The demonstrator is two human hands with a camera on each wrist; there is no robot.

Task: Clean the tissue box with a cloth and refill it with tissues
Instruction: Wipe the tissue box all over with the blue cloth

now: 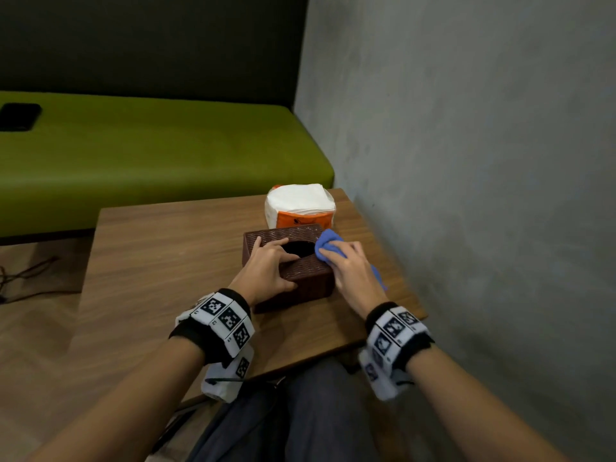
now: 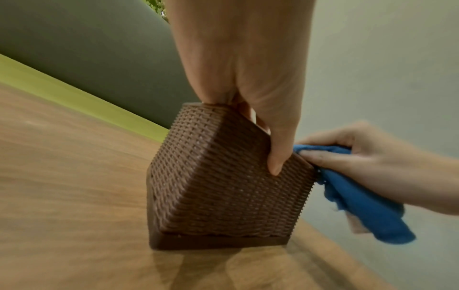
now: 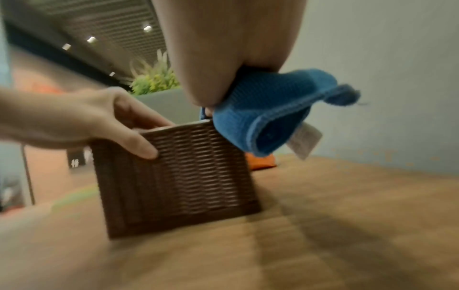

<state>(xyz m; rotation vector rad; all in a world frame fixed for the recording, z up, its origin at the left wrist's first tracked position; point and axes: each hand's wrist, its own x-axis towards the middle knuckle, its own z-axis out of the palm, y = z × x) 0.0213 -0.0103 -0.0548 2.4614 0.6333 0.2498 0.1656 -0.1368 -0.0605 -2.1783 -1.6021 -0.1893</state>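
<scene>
On the far left of the head view, a black object [image 1: 19,116] lies on the green bench seat [image 1: 150,155]; its left end is cut off by the frame edge and its type cannot be determined.

Your left hand [image 1: 268,266] grips the near left corner of the brown woven tissue box [image 1: 301,281]. The fingers lie across the top toward the dark oval opening, and the thumb presses the near side wall. In the left wrist view, only the thumb and palm are visible; the fingers are hidden behind the top edge of the box. The box stands on the wooden counter [image 1: 160,261], near its right edge. The interior is dark in the head view, so you cannot tell what it contains.

Your right hand [image 1: 353,271] is clamped on the blue cloth [image 1: 328,246], pressing it against the top right edge of the box. The hand covers most of the cloth; one bunched end shows ahead of the fingers. In the right wrist view, a loose fold hangs beside the box with a white label whose print is illegible.

Just behind the box sits the tissue pack [image 1: 300,208], white with an orange band. The box hides its lower part. The right wrist view is blurred.
</scene>
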